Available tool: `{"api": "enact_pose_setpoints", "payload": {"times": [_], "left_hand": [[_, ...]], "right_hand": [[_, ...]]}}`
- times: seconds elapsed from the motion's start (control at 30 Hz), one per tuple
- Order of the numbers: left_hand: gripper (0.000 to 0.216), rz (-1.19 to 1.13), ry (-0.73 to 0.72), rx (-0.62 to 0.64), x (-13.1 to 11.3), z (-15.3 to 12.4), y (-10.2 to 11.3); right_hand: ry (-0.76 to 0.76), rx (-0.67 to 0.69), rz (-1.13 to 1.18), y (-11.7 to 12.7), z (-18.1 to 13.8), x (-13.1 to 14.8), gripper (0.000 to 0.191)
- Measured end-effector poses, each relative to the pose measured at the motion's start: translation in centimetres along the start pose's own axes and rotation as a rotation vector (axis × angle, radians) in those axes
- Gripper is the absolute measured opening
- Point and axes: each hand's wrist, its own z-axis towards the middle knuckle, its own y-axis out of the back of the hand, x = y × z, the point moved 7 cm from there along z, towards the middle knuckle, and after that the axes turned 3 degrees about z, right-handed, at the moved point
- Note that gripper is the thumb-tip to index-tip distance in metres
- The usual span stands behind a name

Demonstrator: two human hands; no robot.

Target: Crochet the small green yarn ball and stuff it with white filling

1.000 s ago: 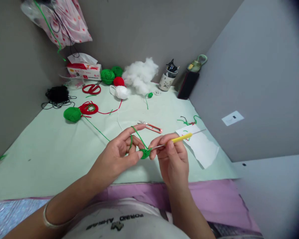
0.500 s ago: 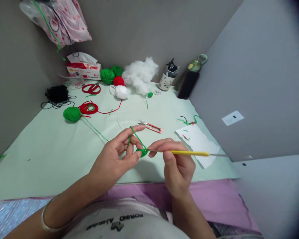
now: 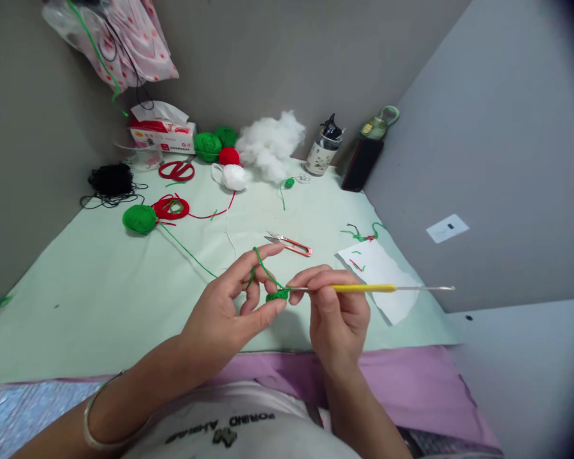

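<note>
My left hand (image 3: 229, 299) pinches a small green crochet piece (image 3: 278, 294) between thumb and fingers. Green yarn (image 3: 266, 271) loops over its raised index finger and runs down to the piece. In my right hand (image 3: 339, 312) is a crochet hook (image 3: 366, 288) with a yellow grip, held like a pen. Its left tip meets the top edge of the piece; its other metal end points right. From the green yarn ball (image 3: 139, 219) on the left, a strand trails toward my left hand. Just beyond my fingers lie orange thread snips (image 3: 294, 245).
White paper (image 3: 380, 280) with yarn scraps lies at the right. Along the back stand a tissue box (image 3: 165, 136), white stuffing (image 3: 272, 143), a pen cup (image 3: 321, 156) and a bottle (image 3: 374, 126). Red scissors (image 3: 176, 171) and black yarn (image 3: 110, 182) sit back left.
My left hand and the crochet piece have shifted slightly right. The hook has turned closer to level, and its right end now shows more clearly.
</note>
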Motion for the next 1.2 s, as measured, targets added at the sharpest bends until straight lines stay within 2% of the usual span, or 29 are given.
{"api": "enact_pose_setpoints", "payload": {"times": [0.13, 0.3, 0.67, 0.83, 0.97, 1.03, 1.1, 1.2], "left_hand": [[0.06, 0.016, -0.005, -0.005, -0.3, 0.1, 0.0], [0.06, 0.005, -0.008, -0.013, -0.6, 0.1, 0.0], [0.054, 0.109, -0.043, -0.169, -1.2, 0.0, 0.7], [0.049, 0.273, -0.193, -0.244, -2.1, -0.4, 1.0], [0.044, 0.355, -0.338, -0.292, -2.7, -0.7, 0.7], [0.044, 0.276, -0.285, -0.303, -2.5, -0.6, 0.7], [0.045, 0.131, -0.155, -0.286, -1.7, -0.4, 0.7], [0.048, -0.086, 0.03, -0.22, -0.5, -0.1, 0.6]], "right_hand": [[-0.036, 0.027, 0.054, 0.0, 0.1, -0.5, 0.015], [0.014, 0.046, -0.049, -0.1, 0.0, 0.0, 0.015], [0.298, 0.161, -0.388, -1.1, -0.8, 2.4, 0.019], [0.374, 0.253, -0.652, -2.1, -1.3, 3.0, 0.019], [0.52, 0.27, -0.847, -3.2, -2.3, 3.2, 0.02], [0.6, 0.228, -0.894, -3.4, -2.8, 3.3, 0.021], [0.624, 0.194, -0.886, -3.4, -2.9, 3.2, 0.022], [0.509, 0.182, -0.675, -2.6, -1.9, 2.6, 0.024]]}}
